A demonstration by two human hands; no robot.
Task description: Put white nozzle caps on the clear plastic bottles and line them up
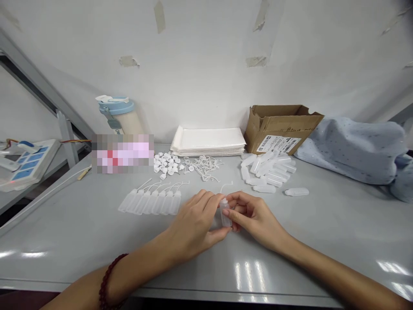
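Observation:
A small translucent squeeze bottle (226,218) stands nearly upright between my hands, low over the grey table. My right hand (254,217) grips its side, thumb in front and fingers behind. With the fingertips at its white neck and the thumb by its base, my left hand (200,221) holds it from the other side. A thin white bent spout (226,185) shows just above the bottle, its lower end hidden by my fingers. Left of my left hand lies a row of several bottles (151,202) fitted with white caps and thin spouts.
Beyond my hands lie white caps (166,163) and thin spouts (206,165). Loose bottles (272,170) are heaped at right, with a single bottle (297,192) apart. White envelopes (209,140), a cardboard box (284,125), a tumbler (121,114) and blue cloth (358,150) line the wall.

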